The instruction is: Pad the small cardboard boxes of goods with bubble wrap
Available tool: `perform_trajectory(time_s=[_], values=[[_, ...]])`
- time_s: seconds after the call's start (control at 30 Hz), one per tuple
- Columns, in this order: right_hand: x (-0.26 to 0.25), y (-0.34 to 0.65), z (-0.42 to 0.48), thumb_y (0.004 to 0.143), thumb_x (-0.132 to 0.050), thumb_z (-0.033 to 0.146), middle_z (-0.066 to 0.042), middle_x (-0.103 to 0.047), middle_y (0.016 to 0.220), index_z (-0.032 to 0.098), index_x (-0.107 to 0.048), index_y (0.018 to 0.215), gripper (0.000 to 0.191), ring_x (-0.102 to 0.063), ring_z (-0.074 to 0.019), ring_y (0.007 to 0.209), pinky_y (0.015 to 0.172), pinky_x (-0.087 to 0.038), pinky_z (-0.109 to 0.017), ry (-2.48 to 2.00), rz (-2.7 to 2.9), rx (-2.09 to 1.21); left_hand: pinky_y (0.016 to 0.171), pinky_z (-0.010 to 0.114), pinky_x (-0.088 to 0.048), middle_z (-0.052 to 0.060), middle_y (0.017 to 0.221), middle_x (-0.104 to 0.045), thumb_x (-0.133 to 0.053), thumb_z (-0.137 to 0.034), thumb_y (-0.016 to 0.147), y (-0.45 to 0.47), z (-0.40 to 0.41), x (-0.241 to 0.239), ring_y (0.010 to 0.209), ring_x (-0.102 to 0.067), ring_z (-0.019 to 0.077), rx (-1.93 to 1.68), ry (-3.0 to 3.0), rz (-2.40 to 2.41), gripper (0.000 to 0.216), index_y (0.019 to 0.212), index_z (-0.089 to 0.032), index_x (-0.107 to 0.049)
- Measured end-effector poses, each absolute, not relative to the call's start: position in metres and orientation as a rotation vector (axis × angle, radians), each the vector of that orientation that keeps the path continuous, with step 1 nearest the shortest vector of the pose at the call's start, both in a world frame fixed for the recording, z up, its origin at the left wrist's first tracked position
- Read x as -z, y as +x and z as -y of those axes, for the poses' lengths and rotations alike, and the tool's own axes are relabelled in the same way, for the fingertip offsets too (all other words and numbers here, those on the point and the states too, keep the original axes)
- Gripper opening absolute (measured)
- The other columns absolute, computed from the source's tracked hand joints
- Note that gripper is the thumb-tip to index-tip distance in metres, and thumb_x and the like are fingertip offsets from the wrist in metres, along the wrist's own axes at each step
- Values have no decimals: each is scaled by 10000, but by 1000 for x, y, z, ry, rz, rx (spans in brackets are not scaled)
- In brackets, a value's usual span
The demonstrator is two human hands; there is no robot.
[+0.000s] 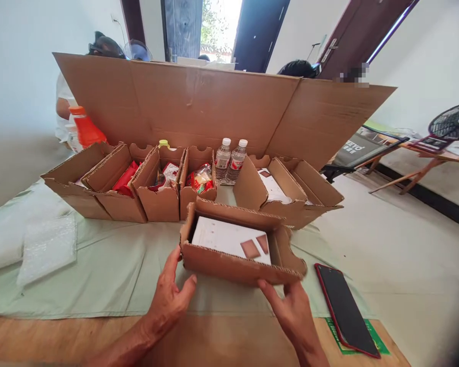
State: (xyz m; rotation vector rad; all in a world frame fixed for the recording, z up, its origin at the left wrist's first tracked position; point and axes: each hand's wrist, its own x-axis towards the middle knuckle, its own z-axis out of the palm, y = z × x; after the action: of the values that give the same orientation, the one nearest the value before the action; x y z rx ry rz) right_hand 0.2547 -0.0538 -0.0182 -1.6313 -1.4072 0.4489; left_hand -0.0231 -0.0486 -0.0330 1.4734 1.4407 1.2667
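An open-topped cardboard box (229, 267) is between my hands, turned at a slight slant and tipped towards me. Inside it lies a white carton (222, 237) with brown squares printed at one end. My left hand (171, 293) holds the box's left end, fingers against the corner and thumb apart from the front wall. At the right end, my right hand (290, 308) grips the lower edge, its thumb on the front and its other fingers partly hidden beneath. Behind this box, a similar box (270, 204) contains another white carton (272, 186).
Several cardboard boxes (158, 206) with packets stand at the back left, beside two water bottles (229, 160). A tall cardboard panel (214, 99) rises behind them. Bubble wrap (48, 247) lies left; a phone (346, 308) lies right, near the table edge. People are partly visible beyond the panel.
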Motion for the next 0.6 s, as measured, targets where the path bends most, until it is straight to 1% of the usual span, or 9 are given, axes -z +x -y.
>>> perform_trajectory(time_s=[0.07, 0.13, 0.17, 0.23, 0.3, 0.37, 0.43, 0.5, 0.6], values=[[15, 248, 21, 797, -703, 610, -148, -745, 1155, 169, -664, 1181, 586, -696, -319, 1064, 891, -571, -425, -1525, 1423, -507, 988, 447, -555, 162, 1446, -580, -577, -305, 873, -26, 39, 34, 1305, -578, 320, -1277, 1421, -1510, 666, 1505, -185, -405], [18, 245, 0, 824, -691, 589, -142, -732, 1174, 179, -638, 1195, 555, -687, -293, 1060, 890, -555, -405, -1474, 1421, -528, 888, 396, -592, 161, 1509, -525, -572, -299, 873, -25, 31, 36, 1339, -552, 324, -1259, 1407, -1504, 706, 1537, -206, -352], [20, 245, -5, 838, -682, 579, -136, -726, 1179, 186, -629, 1193, 532, -681, -282, 1059, 892, -547, -395, -1463, 1417, -528, 874, 385, -596, 155, 1541, -494, -571, -288, 874, -24, 28, 37, 1362, -533, 324, -1244, 1413, -1486, 723, 1551, -221, -327], [26, 246, -8, 862, -665, 562, -124, -720, 1170, 195, -617, 1184, 492, -675, -263, 1041, 882, -536, -375, -1462, 1408, -531, 947, 413, -577, 142, 1582, -447, -568, -267, 878, -21, 26, 41, 1394, -505, 319, -1217, 1427, -1461, 740, 1565, -247, -293], [31, 246, -5, 883, -650, 546, -108, -723, 1123, 200, -613, 1169, 451, -674, -248, 999, 857, -532, -357, -1478, 1407, -554, 1066, 475, -513, 140, 1594, -427, -563, -263, 886, -20, 26, 47, 1408, -495, 316, -1211, 1428, -1459, 741, 1570, -255, -278], [35, 243, -3, 896, -633, 537, -91, -724, 1056, 201, -611, 1154, 424, -669, -237, 951, 828, -526, -348, -1494, 1397, -572, 1141, 516, -448, 137, 1609, -403, -561, -258, 892, -18, 25, 52, 1426, -477, 313, -1207, 1423, -1463, 761, 1584, -261, -244], [38, 240, -2, 892, -629, 544, -80, -717, 1003, 199, -611, 1129, 420, -658, -233, 911, 812, -517, -353, -1508, 1378, -574, 1188, 524, -396, 134, 1630, -372, -563, -244, 887, -17, 21, 53, 1461, -440, 309, -1225, 1429, -1460, 798, 1601, -259, -208], [40, 241, 0, 865, -639, 572, -83, -711, 991, 193, -608, 1121, 458, -654, -240, 888, 814, -511, -379, -1509, 1353, -572, 1218, 513, -365, 129, 1646, -350, -567, -223, 870, -16, 16, 49, 1491, -401, 305, -1256, 1452, -1447, 823, 1609, -243, -204], [51, 248, 2, 820, -670, 612, -101, -720, 1009, 197, -615, 1157, 537, -678, -290, 890, 799, -514, -431, -1561, 1360, -556, 1240, 508, -345, 125, 1647, -360, -591, -191, 815, -23, 11, 39, 1507, -377, 308, -1259, 1550, -1414, 865, 1606, -213, -241]])
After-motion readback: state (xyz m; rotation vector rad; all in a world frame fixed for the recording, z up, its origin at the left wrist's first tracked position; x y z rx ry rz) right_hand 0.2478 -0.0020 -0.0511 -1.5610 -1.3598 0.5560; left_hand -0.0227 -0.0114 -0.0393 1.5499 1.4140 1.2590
